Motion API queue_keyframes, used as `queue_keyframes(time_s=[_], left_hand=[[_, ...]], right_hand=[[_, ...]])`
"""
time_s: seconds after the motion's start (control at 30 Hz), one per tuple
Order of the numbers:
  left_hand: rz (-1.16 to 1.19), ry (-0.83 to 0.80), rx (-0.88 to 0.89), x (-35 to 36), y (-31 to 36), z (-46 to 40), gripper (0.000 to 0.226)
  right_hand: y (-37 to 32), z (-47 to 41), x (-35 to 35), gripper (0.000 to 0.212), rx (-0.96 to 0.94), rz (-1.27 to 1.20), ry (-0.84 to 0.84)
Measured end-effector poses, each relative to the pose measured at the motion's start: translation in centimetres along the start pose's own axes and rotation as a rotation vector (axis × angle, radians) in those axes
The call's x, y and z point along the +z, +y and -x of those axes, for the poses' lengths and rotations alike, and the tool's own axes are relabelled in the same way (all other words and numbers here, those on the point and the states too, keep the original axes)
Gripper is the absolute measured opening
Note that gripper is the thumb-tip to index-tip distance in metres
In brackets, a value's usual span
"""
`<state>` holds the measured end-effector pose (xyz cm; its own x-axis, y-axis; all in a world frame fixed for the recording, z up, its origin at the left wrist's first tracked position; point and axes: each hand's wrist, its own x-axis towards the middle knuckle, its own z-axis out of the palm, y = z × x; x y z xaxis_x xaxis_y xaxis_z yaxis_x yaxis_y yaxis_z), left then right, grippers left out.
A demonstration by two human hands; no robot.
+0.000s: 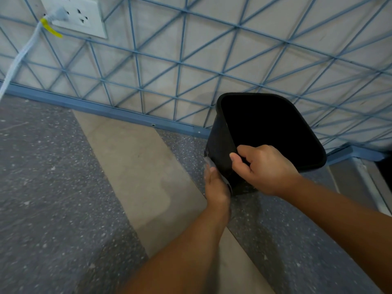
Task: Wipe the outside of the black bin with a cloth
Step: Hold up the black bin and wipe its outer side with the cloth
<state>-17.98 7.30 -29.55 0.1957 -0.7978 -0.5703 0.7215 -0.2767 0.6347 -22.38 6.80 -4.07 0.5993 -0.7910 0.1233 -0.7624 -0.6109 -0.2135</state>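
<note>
The black bin (218, 143) stands on the floor against the wall, tilted toward me with its dark opening facing up. My right hand (265, 168) grips the near rim, thumb on the outside and fingers curled inside. My left hand (216, 185) presses a small grey cloth (207, 161) flat against the bin's lower left outer side. Only a thin edge of the cloth shows above and beside my fingers; the remainder is hidden under my hand.
A wall with a blue wire grid (180, 66) and blue skirting (106, 109) runs behind the bin. A white socket plate (78, 15) with a grey plug and cable (21, 54) is at upper left. A grey ledge (360, 177) sits right of the bin.
</note>
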Motion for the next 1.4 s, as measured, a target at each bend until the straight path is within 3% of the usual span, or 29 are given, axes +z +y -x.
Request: queue_keyframes(time_s=[0.07,0.2,0.3,0.43,0.53,0.7,1.03,1.17,1.2,1.3,1.4], left_hand=[[-0.134,-0.053,0.043,0.3,1.9,3.0,0.117],[-0.003,-0.069,0.03,-1.2,0.4,1.0,0.124],[-0.053,-0.096,0.022,-0.4,0.6,1.0,0.111],[-0.096,-0.049,0.066,-0.3,4.1,5.5,0.105],[-0.051,-0.009,0.046,0.6,5.8,4.8,0.085],[-0.233,-0.061,0.174,0.3,5.0,6.2,0.109],[-0.135,-0.044,0.113,-0.2,5.5,5.6,0.101],[-0.146,-0.034,0.087,0.8,6.1,5.5,0.108],[-0.193,-0.047,0.116,0.8,6.4,6.4,0.104],[-0.234,-0.065,0.132,0.1,7.0,6.7,0.059],[-0.237,-0.071,0.131,0.7,7.7,6.2,0.057]], right_hand=[[0.0,0.0,0.0,0.037,0.002,-0.007,-0.007],[0.1,0.1,0.1,0.04,-0.007,-0.013,-0.014],[0.1,0.0,0.1,0.039,-0.007,-0.024,-0.007],[0.0,0.0,-0.1,0.039,-0.004,-0.024,-0.02],[0.1,0.1,0.0,0.039,-0.001,-0.019,-0.012],[0.2,0.2,0.1,0.04,-0.003,-0.011,-0.014],[-0.1,0.3,-0.1,0.04,0.01,0.007,-0.019],[-0.2,0.2,-0.2,0.044,0.026,-0.007,-0.04],[-0.3,0.2,-0.3,0.044,0.033,-0.013,-0.05],[-0.3,0.2,-0.4,0.042,0.042,-0.016,-0.07],[-0.4,0.1,-0.4,0.039,0.05,-0.012,-0.065]])
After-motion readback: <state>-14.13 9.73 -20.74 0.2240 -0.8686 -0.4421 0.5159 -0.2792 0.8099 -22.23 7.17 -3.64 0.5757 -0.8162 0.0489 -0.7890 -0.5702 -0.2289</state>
